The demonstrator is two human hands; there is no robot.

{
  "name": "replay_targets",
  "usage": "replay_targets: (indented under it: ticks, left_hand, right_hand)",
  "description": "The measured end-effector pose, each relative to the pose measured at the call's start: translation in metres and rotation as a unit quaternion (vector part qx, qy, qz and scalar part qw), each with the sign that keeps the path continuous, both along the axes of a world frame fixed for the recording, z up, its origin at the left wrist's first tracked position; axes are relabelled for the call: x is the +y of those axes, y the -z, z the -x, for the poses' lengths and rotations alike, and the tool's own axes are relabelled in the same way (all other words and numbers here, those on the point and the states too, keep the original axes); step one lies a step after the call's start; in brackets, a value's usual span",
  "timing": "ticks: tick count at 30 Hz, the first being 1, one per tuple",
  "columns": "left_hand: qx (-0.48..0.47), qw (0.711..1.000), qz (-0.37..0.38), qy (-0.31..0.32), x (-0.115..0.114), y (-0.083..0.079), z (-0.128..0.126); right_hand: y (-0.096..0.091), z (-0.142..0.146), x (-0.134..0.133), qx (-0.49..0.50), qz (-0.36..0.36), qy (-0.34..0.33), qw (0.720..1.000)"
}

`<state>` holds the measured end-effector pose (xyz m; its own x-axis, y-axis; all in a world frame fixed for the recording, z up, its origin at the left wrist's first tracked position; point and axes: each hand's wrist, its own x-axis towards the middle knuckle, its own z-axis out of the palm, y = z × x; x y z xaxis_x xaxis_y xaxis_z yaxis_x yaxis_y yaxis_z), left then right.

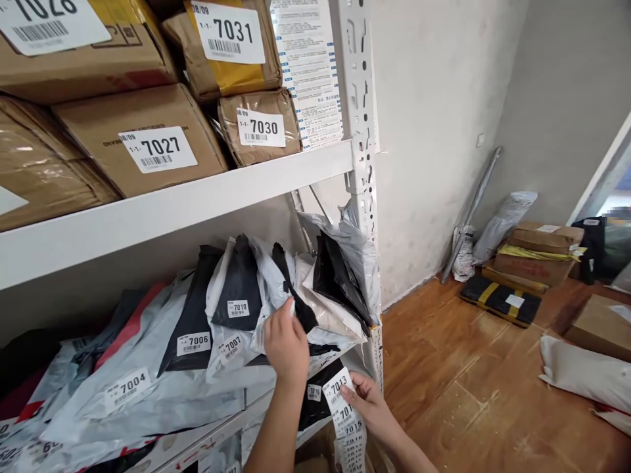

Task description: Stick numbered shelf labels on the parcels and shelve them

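My left hand reaches up to the lower shelf and pinches the edge of a white and black plastic mailer in a row of upright bags. My right hand holds a strip of numbered white labels below the shelf; the top label reads 7013. Labelled mailers 7010, 7007, 7006 and 7004 lean to the left of my left hand.
Cardboard boxes 7027, 7030 and 7031 sit on the upper shelf. A white shelf post stands at the right. Parcels and boxes lie on the wooden floor by the wall.
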<state>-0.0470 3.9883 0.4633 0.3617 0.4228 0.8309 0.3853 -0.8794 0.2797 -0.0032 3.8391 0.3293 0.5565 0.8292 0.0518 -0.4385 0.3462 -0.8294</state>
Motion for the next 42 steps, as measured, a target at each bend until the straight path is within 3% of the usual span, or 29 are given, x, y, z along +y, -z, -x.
replay_targets:
  ticks: [4, 8, 13, 16, 20, 24, 27, 29, 31, 33, 35, 38, 42]
  left_hand:
    - [0.07, 0.995, -0.073, 0.014, -0.009, -0.001, -0.02]
    - [0.101, 0.991, -0.092, 0.008, -0.002, -0.01, -0.011]
    - [-0.005, 0.996, 0.075, -0.045, 0.051, -0.022, 0.046]
    - [-0.032, 0.987, 0.145, -0.053, 0.082, -0.008, 0.08]
    - [-0.003, 0.995, 0.083, -0.058, 0.093, 0.019, 0.096]
    - [0.043, 0.997, 0.049, -0.029, 0.085, 0.023, 0.102]
    - [0.139, 0.988, 0.04, -0.052, 0.084, 0.0, 0.106]
    - [0.224, 0.972, -0.019, -0.07, 0.089, -0.025, 0.102]
    - [0.33, 0.941, -0.069, -0.025, 0.099, -0.053, 0.087]
    - [0.426, 0.902, -0.067, 0.039, 0.109, -0.075, 0.064]
    - [0.474, 0.878, -0.057, 0.041, 0.12, -0.088, 0.037]
    - [0.502, 0.863, -0.062, -0.007, 0.134, -0.087, 0.009]
    - [0.521, 0.852, -0.052, -0.032, 0.152, -0.068, 0.007]
  right_hand:
    - [0.0, 0.007, 0.015, 0.004, 0.003, -0.029, 1.0]
    - [-0.014, 0.017, 0.029, 0.001, -0.012, -0.046, 0.999]
    - [-0.024, 0.025, 0.033, -0.02, -0.031, -0.086, 0.996]
    - [-0.022, 0.03, 0.04, -0.009, -0.044, -0.086, 0.995]
    - [-0.035, 0.045, 0.071, -0.044, -0.093, -0.096, 0.99]
    - [-0.068, 0.059, 0.116, -0.165, -0.171, -0.004, 0.971]
    - [-0.087, 0.054, 0.144, -0.215, -0.176, 0.069, 0.958]
    - [-0.096, 0.044, 0.159, -0.238, -0.146, 0.126, 0.952]
    - [-0.102, 0.03, 0.172, -0.25, -0.094, 0.183, 0.946]
    - [-0.108, 0.017, 0.187, -0.26, -0.023, 0.211, 0.942]
    - [-0.112, 0.006, 0.204, -0.272, 0.043, 0.216, 0.937]
    - [-0.116, -0.008, 0.224, -0.285, 0.102, 0.212, 0.929]
    - [-0.11, -0.034, 0.232, -0.285, 0.124, 0.179, 0.933]
